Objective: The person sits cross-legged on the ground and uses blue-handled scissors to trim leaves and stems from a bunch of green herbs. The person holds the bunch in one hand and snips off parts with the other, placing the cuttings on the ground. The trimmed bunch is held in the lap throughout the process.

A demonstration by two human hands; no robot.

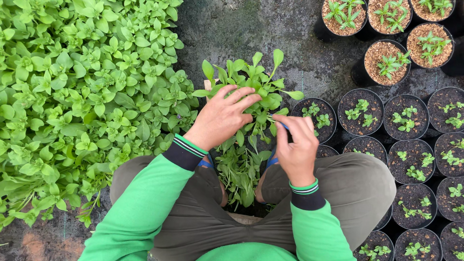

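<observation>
Between both hands (222, 117), leafy green cuttings (254, 82)

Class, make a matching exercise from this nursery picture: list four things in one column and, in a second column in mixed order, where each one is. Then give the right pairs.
Things:
1. left hand
2. right hand
3. bed of leafy plants
4. pots with light brown filling

Places:
A. top right corner of the view
B. filling the left side of the view
C. gripping the upper part of the bunch of cuttings
D. at the right edge of the bunch, with something blue between the fingers

Pairs: 1-C, 2-D, 3-B, 4-A
</observation>
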